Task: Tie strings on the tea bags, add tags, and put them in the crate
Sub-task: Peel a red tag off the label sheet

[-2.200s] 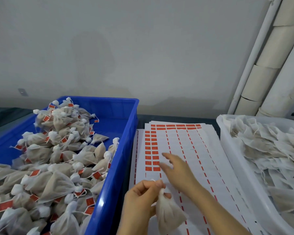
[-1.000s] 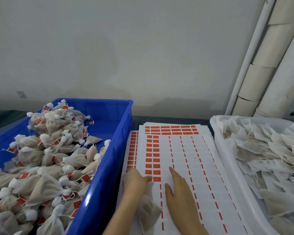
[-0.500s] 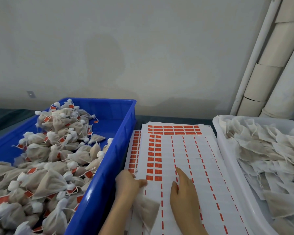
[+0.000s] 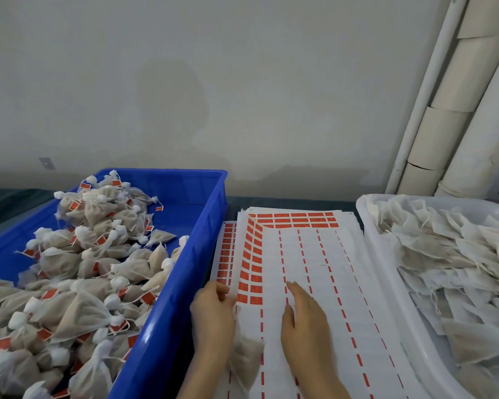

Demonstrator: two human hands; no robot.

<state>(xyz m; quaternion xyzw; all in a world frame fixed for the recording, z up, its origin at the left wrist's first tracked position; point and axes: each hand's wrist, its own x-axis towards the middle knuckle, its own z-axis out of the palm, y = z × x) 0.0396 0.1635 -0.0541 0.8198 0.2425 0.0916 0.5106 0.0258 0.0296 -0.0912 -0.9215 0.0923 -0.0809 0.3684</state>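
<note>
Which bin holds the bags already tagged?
The blue crate on the left; its tea bags carry red tags, the white tub's show none.

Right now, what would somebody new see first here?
The big blue crate on the left jumps out, heaped with tied, red-tagged tea bags. In the middle lie white sheets of red tags, with the right hand flat on them and the left hand holding one tea bag. On the right sits a white tub of flat bags.

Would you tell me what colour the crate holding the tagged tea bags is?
The crate is blue, clearest in the head view.
</note>
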